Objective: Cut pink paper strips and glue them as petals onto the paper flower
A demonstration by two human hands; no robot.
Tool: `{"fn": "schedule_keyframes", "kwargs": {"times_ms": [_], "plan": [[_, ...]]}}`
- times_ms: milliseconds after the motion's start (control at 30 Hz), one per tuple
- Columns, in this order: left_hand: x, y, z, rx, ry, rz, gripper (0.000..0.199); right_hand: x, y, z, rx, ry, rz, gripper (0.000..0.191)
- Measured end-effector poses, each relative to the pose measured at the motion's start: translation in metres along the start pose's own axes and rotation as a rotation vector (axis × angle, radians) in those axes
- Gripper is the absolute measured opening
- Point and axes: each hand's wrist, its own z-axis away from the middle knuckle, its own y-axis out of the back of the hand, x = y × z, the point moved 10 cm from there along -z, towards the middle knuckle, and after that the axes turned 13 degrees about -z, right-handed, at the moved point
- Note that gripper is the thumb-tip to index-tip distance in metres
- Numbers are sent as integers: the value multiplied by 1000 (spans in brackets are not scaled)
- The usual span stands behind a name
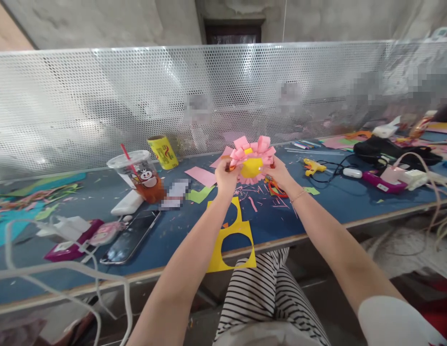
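Note:
A pink paper flower (252, 166) with looped petals and a yellow round middle is held up over the blue table (187, 230). My left hand (227, 174) grips its left edge, fingers closed on the petals. On the opposite side my right hand (279, 174) pinches the rim of the flower. Some fingertips are hidden behind the petals. Orange-handled scissors (278, 190) lie just below my right hand. Nearer to me, a yellow sheet with round holes cut out (215, 254) overhangs the table's front edge, partly covered by my left forearm.
To the left stand a drink cup with a straw (146, 180) and a yellow can (163, 153), near a phone (131, 238) and cables. On the right lie a yellow glue gun (314, 166) and a purple power strip (383, 183). A perforated metal screen (137, 96) runs behind.

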Motion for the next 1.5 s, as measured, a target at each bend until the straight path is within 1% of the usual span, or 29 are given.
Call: {"fn": "schedule_keyframes", "kwargs": {"times_ms": [100,133,233,267,300,333,367,433,500,533,600,733,900,1033,1200,1300,1400,1433,1500], "plan": [[0,-8,3,-63,36,34,22,-3,4,1,45,18,25,42],[0,-8,3,-62,52,43,23,-7,6,2,56,37,20,41],[-2,5,0,28,85,84,27,-17,14,2,97,65,-54,38],[-3,9,-2,46,99,114,28,-19,16,2,104,52,-91,37],[-6,10,-4,38,125,159,28,-19,17,2,104,30,-128,37],[-9,8,-7,-2,165,215,29,-18,17,2,98,3,-162,37],[-13,2,-8,-76,219,278,30,-16,18,2,90,-28,-188,37],[-18,-14,-6,-272,348,400,34,-11,19,3,77,-82,-220,39],[-18,-28,3,-450,453,485,37,-6,20,2,62,-117,-227,41],[-17,-32,7,-505,484,506,37,-3,20,2,53,-128,-224,43],[-15,-35,11,-545,493,519,36,1,18,2,28,-141,-214,44],[-12,-35,11,-524,428,499,29,4,13,2,-31,-151,-202,41],[-15,-35,8,-479,393,470,24,5,13,2,-50,-155,-194,38],[-13,-34,8,-472,386,450,26,6,18,-1,-22,-142,-174,38],[-5,-37,12,-498,402,402,35,2,27,-5,41,-90,-69,41],[0,-41,15,-508,335,304,37,-1,28,-7,46,-74,30,40],[5,-41,15,-475,245,237,36,-4,26,-8,38,-57,101,41],[5,-40,14,-454,230,222,34,-3,26,-8,40,-59,116,42],[3,-36,12,-413,241,215,31,3,24,-9,33,-92,139,41]]}}
